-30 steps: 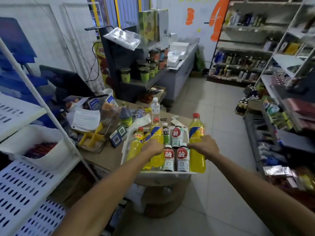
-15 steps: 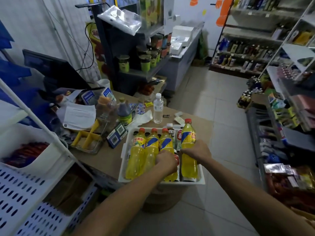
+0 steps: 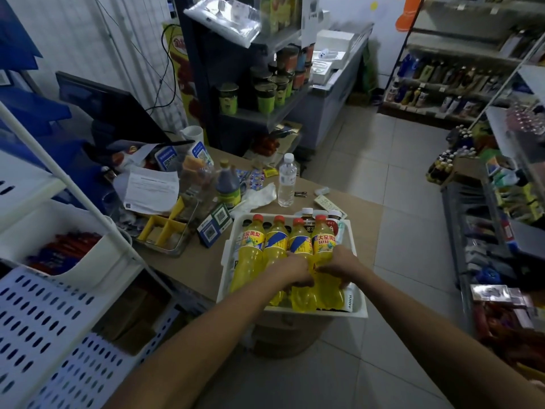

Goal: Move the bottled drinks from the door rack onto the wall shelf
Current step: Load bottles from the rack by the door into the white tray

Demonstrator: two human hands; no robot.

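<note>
A white plastic tray sits on the brown counter corner, packed with bottled drinks. Several yellow soda bottles with red caps lie side by side across its top. Smaller dark and white bottles stand behind them at the tray's far end. My left hand grips the third yellow bottle around its middle. My right hand grips the rightmost yellow bottle. Both hands touch each other over the tray.
The counter holds a clear water bottle, a dark sauce bottle, QR-code stands, papers and a yellow divider box. White perforated shelving stands at left. Stocked shelves line the back and right. Tiled floor lies open beyond.
The two yellow bottles held upright a second ago now lie in the tray beside the others. Both hands have come together over them, and the view has tilted down and closer.
</note>
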